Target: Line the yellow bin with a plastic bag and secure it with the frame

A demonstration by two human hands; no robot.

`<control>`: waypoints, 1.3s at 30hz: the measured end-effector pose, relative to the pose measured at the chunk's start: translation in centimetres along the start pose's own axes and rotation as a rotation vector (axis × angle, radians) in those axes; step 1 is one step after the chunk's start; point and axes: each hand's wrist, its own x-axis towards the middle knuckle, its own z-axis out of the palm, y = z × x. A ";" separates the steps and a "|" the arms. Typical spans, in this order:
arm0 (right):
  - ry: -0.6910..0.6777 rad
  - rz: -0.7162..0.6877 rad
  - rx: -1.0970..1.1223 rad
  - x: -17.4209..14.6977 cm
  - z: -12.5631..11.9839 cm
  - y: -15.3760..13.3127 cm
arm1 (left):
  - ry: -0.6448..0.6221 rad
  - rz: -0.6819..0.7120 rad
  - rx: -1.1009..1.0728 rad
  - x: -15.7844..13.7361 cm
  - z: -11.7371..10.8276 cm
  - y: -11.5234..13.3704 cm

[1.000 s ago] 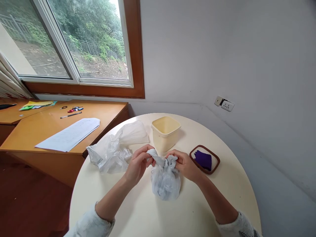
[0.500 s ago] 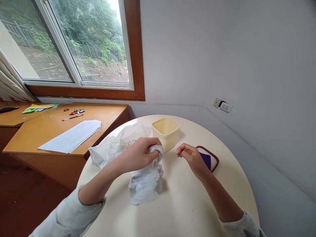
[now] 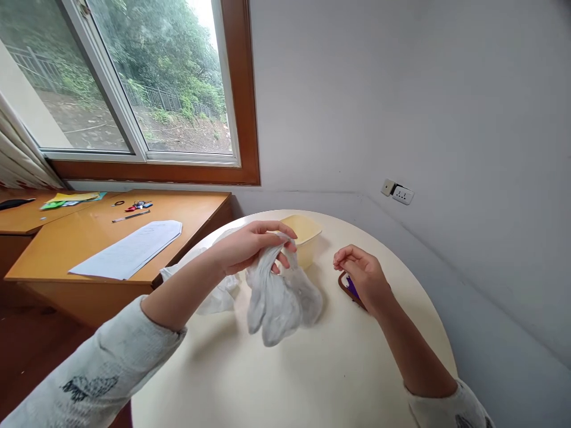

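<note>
My left hand (image 3: 252,244) is raised over the round table, its fingers pinching the gathered top of a thin white plastic bag (image 3: 281,303). The crumpled bag hangs down in loose lobes above the tabletop. Off to the right, my right hand (image 3: 363,276) is curled with thumb and fingertips together; whatever they may hold is too small or hidden. Below it lies a brown-rimmed item with a purple part (image 3: 351,290), partly covered by the hand. A pale yellow square tub (image 3: 307,252) stands behind the bag, partly hidden by my left hand.
Another clear crumpled plastic bag (image 3: 218,297) lies on the round cream table (image 3: 312,380), behind my left forearm. To the left, a wooden desk (image 3: 200,208) carries paper sheets (image 3: 129,249), a pen (image 3: 131,216) and keys (image 3: 139,205). A wall socket (image 3: 402,194) is at the right.
My left hand has lifted the white bag up and slightly away, and the bag now hangs looser and more spread. My right hand has shifted a little right, over the brown-rimmed item.
</note>
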 end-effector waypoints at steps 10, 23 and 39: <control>-0.581 -0.260 -0.383 -1.4 0.5 -7.2 | 0.066 0.031 -0.257 -0.8 1.5 1.9; -0.143 -0.360 -0.210 2.2 2.4 -9.6 | -0.002 0.075 -0.068 -1.3 1.6 3.5; -0.027 -0.092 0.121 8.0 -3.3 -12.2 | 0.368 0.320 0.043 -3.2 -4.7 5.3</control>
